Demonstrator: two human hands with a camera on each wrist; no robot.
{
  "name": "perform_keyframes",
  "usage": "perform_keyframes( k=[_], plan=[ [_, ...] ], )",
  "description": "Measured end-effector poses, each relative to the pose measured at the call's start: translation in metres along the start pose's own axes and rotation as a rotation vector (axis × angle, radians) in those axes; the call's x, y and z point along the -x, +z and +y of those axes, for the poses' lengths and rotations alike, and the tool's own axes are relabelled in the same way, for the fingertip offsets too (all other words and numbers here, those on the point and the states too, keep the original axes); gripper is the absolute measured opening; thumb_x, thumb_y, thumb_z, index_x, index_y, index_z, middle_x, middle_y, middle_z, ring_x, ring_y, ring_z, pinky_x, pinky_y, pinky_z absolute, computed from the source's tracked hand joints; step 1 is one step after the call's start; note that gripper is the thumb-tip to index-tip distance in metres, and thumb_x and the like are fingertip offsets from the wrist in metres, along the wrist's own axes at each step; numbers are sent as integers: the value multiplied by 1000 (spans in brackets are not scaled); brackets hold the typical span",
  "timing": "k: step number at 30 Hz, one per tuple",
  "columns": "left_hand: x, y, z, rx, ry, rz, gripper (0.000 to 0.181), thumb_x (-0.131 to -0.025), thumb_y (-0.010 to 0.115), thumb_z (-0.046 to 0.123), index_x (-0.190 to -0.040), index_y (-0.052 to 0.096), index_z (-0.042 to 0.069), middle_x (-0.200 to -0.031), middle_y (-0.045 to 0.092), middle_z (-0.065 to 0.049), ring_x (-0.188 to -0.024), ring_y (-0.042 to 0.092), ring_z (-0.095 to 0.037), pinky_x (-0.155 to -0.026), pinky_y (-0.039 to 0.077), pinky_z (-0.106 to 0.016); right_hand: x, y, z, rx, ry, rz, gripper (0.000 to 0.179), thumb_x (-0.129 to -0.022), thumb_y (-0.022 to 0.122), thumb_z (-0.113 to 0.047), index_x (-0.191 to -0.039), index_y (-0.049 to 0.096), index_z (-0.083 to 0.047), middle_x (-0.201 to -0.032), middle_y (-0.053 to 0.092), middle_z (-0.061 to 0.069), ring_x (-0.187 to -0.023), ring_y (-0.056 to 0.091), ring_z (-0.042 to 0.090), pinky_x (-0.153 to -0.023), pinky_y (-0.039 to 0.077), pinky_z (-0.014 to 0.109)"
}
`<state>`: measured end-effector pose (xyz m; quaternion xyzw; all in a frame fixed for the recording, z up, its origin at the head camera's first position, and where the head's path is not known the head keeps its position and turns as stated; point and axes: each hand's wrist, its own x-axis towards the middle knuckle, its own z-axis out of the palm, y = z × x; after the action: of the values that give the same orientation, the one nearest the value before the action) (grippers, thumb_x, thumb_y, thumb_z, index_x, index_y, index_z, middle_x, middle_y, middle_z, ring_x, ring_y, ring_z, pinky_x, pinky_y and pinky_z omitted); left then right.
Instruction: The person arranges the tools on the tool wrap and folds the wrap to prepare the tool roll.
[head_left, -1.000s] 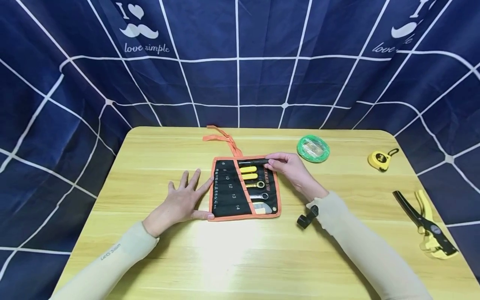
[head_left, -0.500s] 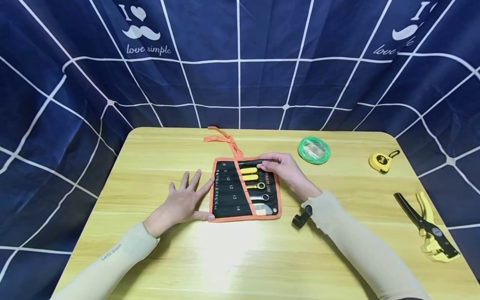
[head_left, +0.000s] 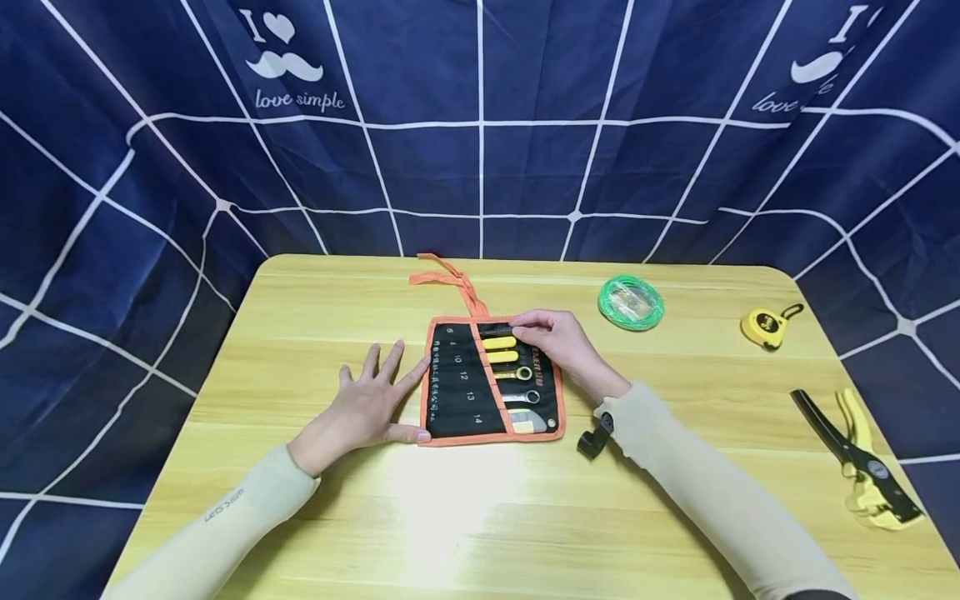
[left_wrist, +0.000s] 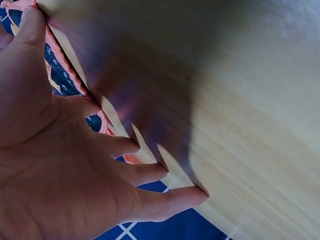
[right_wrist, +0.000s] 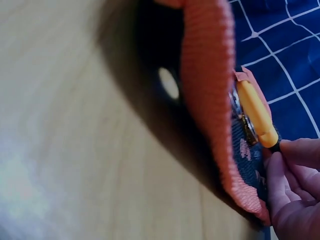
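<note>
A black tool pouch (head_left: pixel 453 392) with orange edging and printed numbers lies flat on the table. My right hand (head_left: pixel 558 343) pinches a slim black-handled screwdriver (head_left: pixel 497 331) between thumb and fingers at the pouch's top slot; the screwdriver's lower end is hidden in the pocket. Below it in the pouch sit two yellow handles (head_left: pixel 502 357), a brassy ratchet wrench (head_left: pixel 523 374), a silver wrench (head_left: pixel 532 397) and a grey and cream tool (head_left: pixel 527 419). With fingers spread, my left hand (head_left: pixel 367 408) rests on the table, thumb and index fingertip at the pouch's left edge.
Orange ties (head_left: pixel 461 287) trail from the pouch's top. A green coil (head_left: pixel 631 303) in clear wrap lies behind to the right. Farther right are a yellow tape measure (head_left: pixel 767 327) and a black and yellow hand tool (head_left: pixel 862 467). A blue gridded curtain (head_left: pixel 480 167) encloses the table.
The right hand has moved left with the screwdriver, which has slid deeper into the top slot. The left hand has stayed in place.
</note>
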<state>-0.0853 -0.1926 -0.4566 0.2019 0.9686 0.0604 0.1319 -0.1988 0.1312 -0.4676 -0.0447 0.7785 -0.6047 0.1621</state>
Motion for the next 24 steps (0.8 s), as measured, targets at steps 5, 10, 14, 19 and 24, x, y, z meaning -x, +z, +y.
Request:
perform_keyframes(
  k=[5, 10, 14, 19, 24],
  plan=[
    [1, 0, 0, -20, -2, -1, 115, -88, 73, 78, -175, 27, 19, -176, 18, -31, -154, 23, -65, -101, 32, -91, -3, 5, 0, 22, -16, 4, 25, -104, 77, -15, -124, 80, -1, -115, 80, 11, -94, 75, 16, -81, 61, 27],
    [0, 1, 0, -20, -2, -7, 115, -88, 72, 79, -176, 26, 19, -176, 18, -31, -154, 23, -65, -101, 31, -91, -7, 11, -1, 112, -42, 17, 22, -105, 77, -20, -120, 81, -5, -105, 81, 7, -90, 73, 17, -79, 58, 27],
    [0, 1, 0, -16, -7, -19, 116, -88, 72, 79, -176, 25, 19, -176, 16, -31, -154, 21, -65, -102, 30, -91, -8, 19, -4, 195, -65, 23, 20, -106, 76, -24, -118, 82, -9, -100, 80, 5, -89, 72, 20, -80, 56, 31],
    [0, 1, 1, -20, -7, -18, 116, -88, 72, 79, -176, 25, 19, -176, 17, -31, -154, 22, -65, -101, 31, -91, -10, 25, -5, 286, -88, 48, 18, -107, 75, -25, -115, 82, -11, -99, 79, 2, -90, 68, 21, -82, 52, 35],
    [-1, 1, 1, -21, -6, -16, 116, -88, 72, 80, -176, 26, 19, -176, 17, -31, -154, 22, -66, -101, 31, -92, -12, 25, -8, 308, -79, 36, 19, -108, 73, -25, -116, 81, -10, -101, 79, 4, -91, 67, 22, -82, 52, 36]
  ],
)
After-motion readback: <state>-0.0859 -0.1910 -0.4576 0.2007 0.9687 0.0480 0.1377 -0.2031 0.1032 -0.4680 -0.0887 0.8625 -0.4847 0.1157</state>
